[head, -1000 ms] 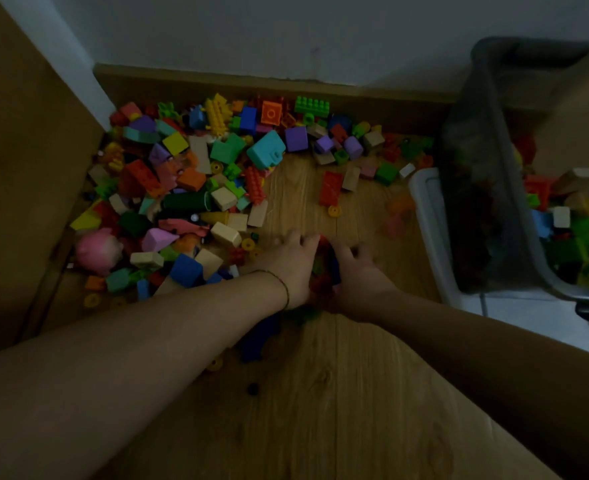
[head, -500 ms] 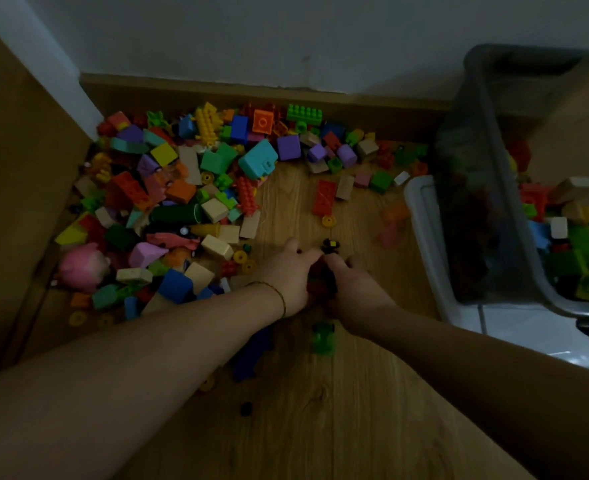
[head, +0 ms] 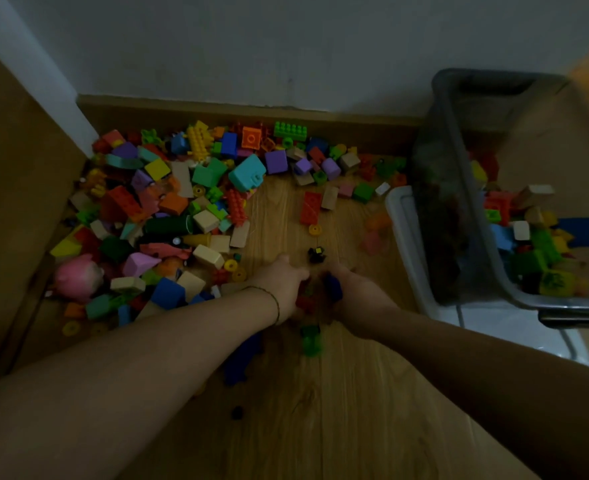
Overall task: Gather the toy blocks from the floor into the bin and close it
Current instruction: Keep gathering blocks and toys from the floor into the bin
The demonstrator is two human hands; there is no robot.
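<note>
The left hand [head: 284, 284] and the right hand [head: 360, 297] are pressed together low over the wooden floor [head: 320, 427]. Their fingers are curled inward, so the grip of both hands grasps one handful of blocks [head: 305, 302] between the palms. In this handful I can see red pieces, and a blue block [head: 334, 289] lies against the right palm. A thin bracelet [head: 277, 304] sits on the left wrist.

Just below the hands there is a green block [head: 311, 341]; it is blurred, and I cannot tell if it lies on the floor. Just beyond the fingertips a small black piece [head: 316, 254] lies on the floor, and farther away a yellow ring [head: 315, 230] and a red flat brick [head: 311, 207].

The big pile of blocks [head: 182, 209] covers the floor to the left and runs along the skirting board [head: 217, 110]. A pink soft toy [head: 78, 277] lies at its left edge.

On the right stands the dark bin [head: 438, 202], open on top and already partly filled with coloured blocks. A white lid [head: 398, 216] lies on the floor against its left side.
</note>
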